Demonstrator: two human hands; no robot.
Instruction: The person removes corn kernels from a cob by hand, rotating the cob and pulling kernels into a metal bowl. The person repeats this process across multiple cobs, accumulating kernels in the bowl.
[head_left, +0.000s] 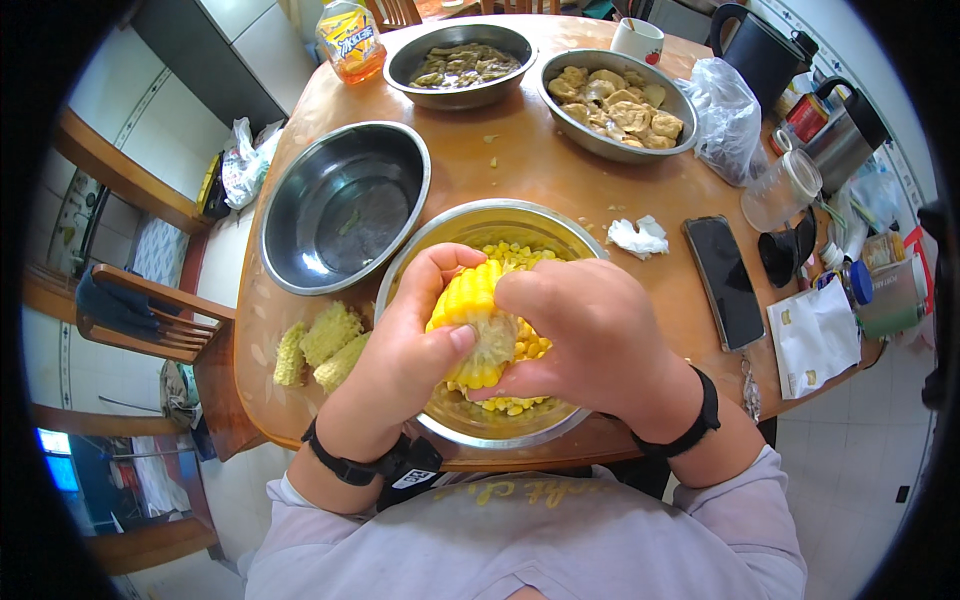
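My left hand (409, 341) grips a piece of yellow corn on the cob (469, 311), its thumb pressed on the cut end. From the other side, my right hand (589, 330) also clasps the cob, with its thumb and fingers against the kernels. The cob is partly stripped, and pale core shows near the right fingers. Below both hands is a steel bowl (457, 217) with loose corn kernels (517, 253) in it. Several bare cobs (330, 337) lie on the table beside my left forearm. The hands hide much of the bowl's inside.
A dark steel basin (337, 225) stands left of the bowl. Two food bowls sit farther back, one with tofu-like chunks (622, 109), one with dark greens (465, 64). Crumpled tissue (637, 237), a phone (724, 281), a glass jar (780, 191) and napkins (814, 337) lie right.
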